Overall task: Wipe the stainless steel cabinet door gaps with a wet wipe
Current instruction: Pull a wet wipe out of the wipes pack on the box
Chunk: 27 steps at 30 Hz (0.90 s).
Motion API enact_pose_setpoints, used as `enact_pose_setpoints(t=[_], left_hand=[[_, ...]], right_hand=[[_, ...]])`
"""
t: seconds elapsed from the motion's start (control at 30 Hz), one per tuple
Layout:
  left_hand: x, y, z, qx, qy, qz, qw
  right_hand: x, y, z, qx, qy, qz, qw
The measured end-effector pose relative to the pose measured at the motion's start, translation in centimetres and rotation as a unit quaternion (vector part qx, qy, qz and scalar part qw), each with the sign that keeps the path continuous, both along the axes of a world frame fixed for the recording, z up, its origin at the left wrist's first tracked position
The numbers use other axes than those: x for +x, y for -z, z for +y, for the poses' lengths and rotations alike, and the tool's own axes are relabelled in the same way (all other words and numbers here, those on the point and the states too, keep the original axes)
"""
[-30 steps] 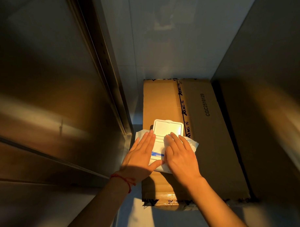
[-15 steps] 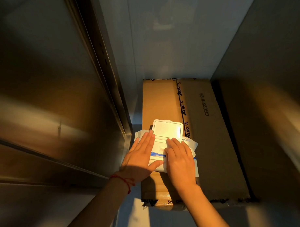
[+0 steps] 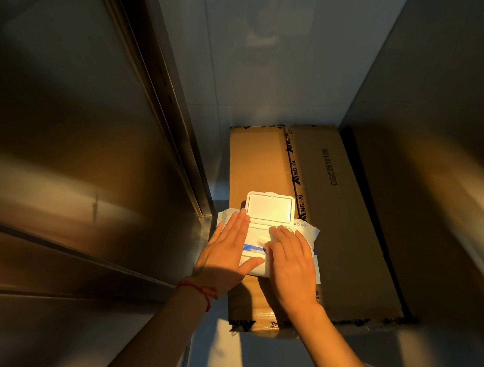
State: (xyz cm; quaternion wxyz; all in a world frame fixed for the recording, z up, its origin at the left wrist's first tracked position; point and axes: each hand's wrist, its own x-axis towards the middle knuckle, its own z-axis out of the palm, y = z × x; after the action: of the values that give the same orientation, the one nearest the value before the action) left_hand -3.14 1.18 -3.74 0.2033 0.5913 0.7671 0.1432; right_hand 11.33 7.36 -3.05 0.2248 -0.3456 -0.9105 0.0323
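A white pack of wet wipes (image 3: 305, 232) lies on a cardboard box (image 3: 340, 212), its plastic lid (image 3: 270, 208) flipped up and open. My left hand (image 3: 227, 255) lies flat on the pack's left side, fingers together, pressing it down. My right hand (image 3: 291, 261) rests on the pack's right half, its fingertips at the opening under the lid. I cannot tell whether they pinch a wipe. The stainless steel cabinet door (image 3: 69, 134) fills the left, with a dark vertical gap (image 3: 176, 130) along its edge.
A grey wall (image 3: 272, 58) closes the back. Another steel panel (image 3: 439, 121) stands on the right, close to the box. A horizontal seam (image 3: 73, 255) crosses the left cabinet lower down. Pale floor (image 3: 241, 356) shows in front of the box.
My right hand has slid slightly back along the pack and its fingertips now sit at the opening. My left hand and the pack have stayed in place.
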Motion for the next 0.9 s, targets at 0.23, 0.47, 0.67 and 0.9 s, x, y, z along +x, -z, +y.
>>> enact_pose_setpoints(t=[0.23,0.47,0.67,0.9], left_hand=[[0.0,0.0,0.0,0.004,0.005,0.018,1.0],[0.1,-0.3,-0.1,-0.003,0.006,0.01,1.0],[0.1,-0.5,-0.1,-0.002,0.004,0.007,1.0],[0.2,-0.4,-0.1,0.0,-0.002,-0.005,1.0]], right_hand=[[-0.9,-0.6,-0.4,-0.027,0.039,0.023,0.999],[-1.3,-1.2,-0.6,-0.083,0.08,0.071,0.991],[-1.6,-0.9,-0.8,-0.083,0.086,0.068,0.991],[-1.2,-0.9,-0.9,-0.084,0.086,0.044,0.992]])
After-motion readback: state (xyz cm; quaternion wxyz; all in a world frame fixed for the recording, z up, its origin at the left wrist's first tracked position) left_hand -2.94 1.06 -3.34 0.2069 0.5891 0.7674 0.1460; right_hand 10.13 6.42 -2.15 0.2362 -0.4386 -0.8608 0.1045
